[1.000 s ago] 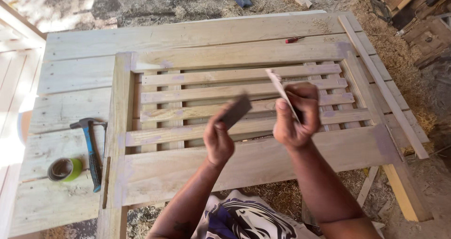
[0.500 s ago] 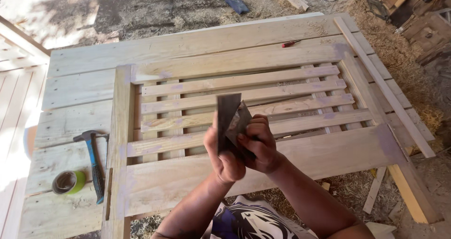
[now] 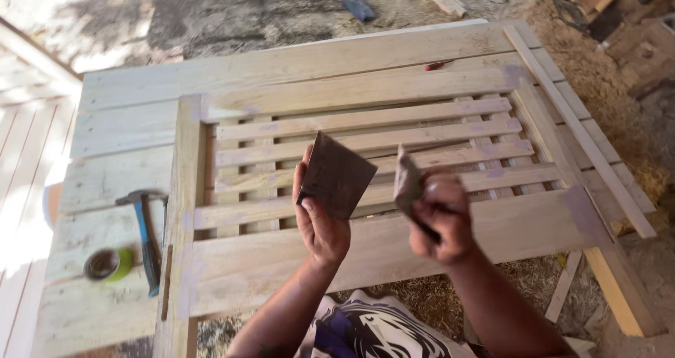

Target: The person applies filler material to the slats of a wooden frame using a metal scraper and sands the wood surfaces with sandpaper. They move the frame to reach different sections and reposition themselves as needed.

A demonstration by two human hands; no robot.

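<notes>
Sawdust and wood shavings litter the ground around your plank workbench (image 3: 126, 129), where a slatted wooden frame (image 3: 365, 238) lies flat. Nearest you, your left hand (image 3: 320, 221) pinches a dark square sheet of sandpaper (image 3: 337, 175) by its lower edge, thumb against fingers, held upright above the slats. Your right hand (image 3: 439, 217), blurred, has its fingers closed on a second, folded piece of sandpaper (image 3: 408, 182), just beside the first. To your left on the bench, a blue-handled hammer (image 3: 146, 238) lies beside a small green roll of tape (image 3: 109, 264). Farther off, a red pencil (image 3: 439, 65) rests near the bench's far edge.
</notes>
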